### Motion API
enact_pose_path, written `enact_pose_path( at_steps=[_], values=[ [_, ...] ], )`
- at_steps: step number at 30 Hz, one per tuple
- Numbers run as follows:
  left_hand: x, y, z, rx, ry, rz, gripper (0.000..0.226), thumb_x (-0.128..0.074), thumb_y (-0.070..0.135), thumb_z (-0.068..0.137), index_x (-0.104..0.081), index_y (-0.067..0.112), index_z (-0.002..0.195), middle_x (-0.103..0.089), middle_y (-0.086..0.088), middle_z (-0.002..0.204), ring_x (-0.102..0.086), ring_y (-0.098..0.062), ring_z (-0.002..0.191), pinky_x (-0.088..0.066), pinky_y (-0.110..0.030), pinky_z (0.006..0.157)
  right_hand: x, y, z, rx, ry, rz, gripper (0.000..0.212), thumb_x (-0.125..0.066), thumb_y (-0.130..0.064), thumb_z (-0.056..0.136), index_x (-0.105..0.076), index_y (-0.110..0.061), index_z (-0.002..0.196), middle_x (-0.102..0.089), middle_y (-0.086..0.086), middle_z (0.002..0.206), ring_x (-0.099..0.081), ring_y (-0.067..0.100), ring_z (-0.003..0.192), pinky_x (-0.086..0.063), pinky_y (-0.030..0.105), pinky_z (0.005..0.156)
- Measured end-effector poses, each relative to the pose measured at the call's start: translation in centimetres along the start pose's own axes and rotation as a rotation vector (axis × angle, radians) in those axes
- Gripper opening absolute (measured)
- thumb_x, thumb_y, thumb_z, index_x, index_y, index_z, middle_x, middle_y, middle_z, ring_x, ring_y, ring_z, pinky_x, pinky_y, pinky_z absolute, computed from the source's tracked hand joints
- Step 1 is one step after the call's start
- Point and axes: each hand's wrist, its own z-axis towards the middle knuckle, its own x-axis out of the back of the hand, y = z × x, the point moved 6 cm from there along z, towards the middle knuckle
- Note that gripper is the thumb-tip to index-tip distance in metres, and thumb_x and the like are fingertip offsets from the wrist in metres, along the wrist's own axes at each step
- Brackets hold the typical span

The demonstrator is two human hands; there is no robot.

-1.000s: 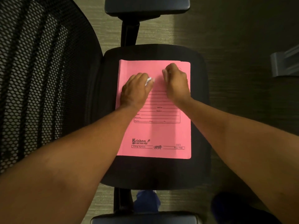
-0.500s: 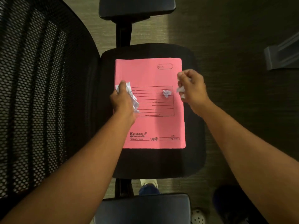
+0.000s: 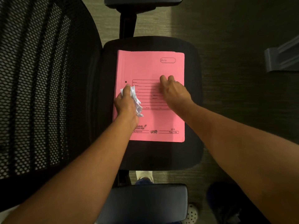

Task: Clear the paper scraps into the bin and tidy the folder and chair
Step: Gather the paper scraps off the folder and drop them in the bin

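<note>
A pink paper folder (image 3: pixel 150 65) lies flat on the black seat (image 3: pixel 193 97) of an office chair. My left hand (image 3: pixel 125 105) hovers over the folder's left edge, closed around a bunch of crumpled white paper scraps (image 3: pixel 137 102). My right hand (image 3: pixel 175 92) is pressed fingers-down on the middle of the folder, over its printed form. A white sliver of paper scrap (image 3: pixel 175 81) shows beside its fingers. The loose scrap that lay on the form is hidden under this hand. No bin is clearly in view.
The chair's black mesh backrest (image 3: pixel 40 94) fills the left side. One armrest (image 3: pixel 142 2) is at the top, the other armrest (image 3: pixel 142 202) at the bottom. A grey metal piece (image 3: pixel 283 57) lies on the floor to the right. A dark rounded shape (image 3: pixel 226 204) and shoes (image 3: pixel 192 214) are near my feet.
My right hand, holding a scrap, has moved left and down onto the loose scrap at the folder's middle. My left hand has kept its bunch of scraps, almost still.
</note>
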Motion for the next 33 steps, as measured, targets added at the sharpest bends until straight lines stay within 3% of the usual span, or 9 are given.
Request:
enact_pose_path(
  at_steps=[4, 7, 11, 13, 15, 19, 22, 28, 33],
  values=[
    [0.4, -0.3, 0.1, 0.070, -0.010, -0.026, 0.038, -0.068, 0.049, 0.096, -0.071, 0.015, 0.113, -0.055, -0.001, 0.076, -0.048, -0.012, 0.054, -0.040, -0.020, 0.045, -0.9, -1.0, -0.6, 0.075, -0.034, 0.001, 0.045, -0.058, -0.010, 0.102, -0.037, -0.012, 0.142, -0.054, 0.015, 0.121, -0.068, 0.027, 0.090, -0.060, 0.038, 0.074],
    [0.3, -0.2, -0.2, 0.150, -0.097, -0.128, 0.034, -0.067, 0.048, 0.097, -0.068, 0.015, 0.091, -0.043, 0.001, 0.065, -0.037, -0.009, 0.043, -0.035, -0.014, 0.038, -0.5, -0.7, -1.2, -0.056, -0.012, 0.200, 0.022, -0.047, -0.020, 0.108, -0.046, -0.015, 0.129, -0.060, 0.010, 0.113, -0.066, 0.025, 0.085, -0.061, 0.040, 0.073],
    [-0.4, -0.7, -1.1, 0.238, -0.285, -0.208, 0.053, -0.065, 0.050, 0.098, -0.050, 0.020, 0.058, -0.038, 0.004, 0.056, -0.032, -0.008, 0.039, -0.028, -0.016, 0.034, 1.1, 1.0, -4.0, -0.495, 0.178, 0.916, 0.018, -0.043, -0.022, 0.108, -0.057, -0.011, 0.105, -0.064, -0.001, 0.087, -0.064, 0.015, 0.076, -0.062, 0.039, 0.068],
    [-1.3, -1.3, -2.4, 0.270, -0.374, -0.252, 0.055, -0.064, 0.043, 0.099, -0.051, 0.022, 0.050, -0.040, 0.007, 0.050, -0.034, -0.008, 0.045, -0.025, -0.015, 0.036, 1.2, 1.3, -6.6, -0.694, 0.186, 1.363, 0.020, -0.048, -0.022, 0.105, -0.060, -0.006, 0.102, -0.064, 0.006, 0.086, -0.062, 0.019, 0.070, -0.053, 0.034, 0.056],
    [-2.5, -1.7, -4.6, 0.282, -0.468, -0.263, 0.047, -0.062, 0.039, 0.100, -0.052, 0.023, 0.057, -0.040, 0.008, 0.051, -0.039, -0.007, 0.045, -0.025, -0.016, 0.036, 1.2, 1.3, -9.8, -0.829, 0.130, 1.824, 0.017, -0.053, -0.022, 0.104, -0.064, -0.008, 0.103, -0.064, 0.012, 0.089, -0.058, 0.017, 0.059, -0.038, 0.026, 0.048],
    [-5.1, -3.7, -9.3, 0.291, -0.635, -0.197, 0.038, -0.056, 0.039, 0.103, -0.047, 0.025, 0.068, -0.042, 0.009, 0.049, -0.044, -0.007, 0.040, -0.027, -0.015, 0.034, 1.7, 3.9, -17.1, -0.896, 0.198, 2.279, 0.029, -0.056, -0.025, 0.105, -0.057, -0.012, 0.079, -0.054, 0.001, 0.062, -0.034, 0.006, 0.038, -0.025, 0.017, 0.034],
    [-7.4, -6.3, -13.1, 0.296, -0.724, -0.110, 0.037, -0.055, 0.039, 0.103, -0.047, 0.026, 0.069, -0.040, 0.009, 0.048, -0.042, -0.007, 0.041, -0.026, -0.015, 0.034, 0.9, 6.8, -22.9, -0.994, 0.312, 2.382, 0.026, -0.058, -0.026, 0.104, -0.058, -0.012, 0.082, -0.055, 0.000, 0.064, -0.034, 0.005, 0.037, -0.026, 0.015, 0.034],
    [-12.2, -15.2, -22.3, 0.359, -0.861, 0.138, 0.035, -0.058, 0.041, 0.101, -0.050, 0.027, 0.070, -0.043, 0.007, 0.045, -0.042, -0.006, 0.038, -0.023, -0.017, 0.037, -1.7, 13.0, -35.6, -1.254, 0.471, 2.222, 0.014, -0.055, -0.026, 0.106, -0.060, -0.013, 0.105, -0.057, 0.002, 0.070, -0.040, 0.008, 0.040, -0.028, 0.019, 0.036],
    [-13.6, -25.6, -28.3, 0.451, -0.905, 0.347, 0.032, -0.063, 0.041, 0.099, -0.056, 0.026, 0.071, -0.041, 0.007, 0.047, -0.041, -0.007, 0.039, -0.024, -0.017, 0.036, -5.9, 17.4, -47.5, -1.414, 0.660, 2.126, 0.017, -0.053, -0.023, 0.106, -0.057, -0.012, 0.094, -0.053, 0.003, 0.072, -0.040, 0.009, 0.040, -0.028, 0.019, 0.033]
  ],
)
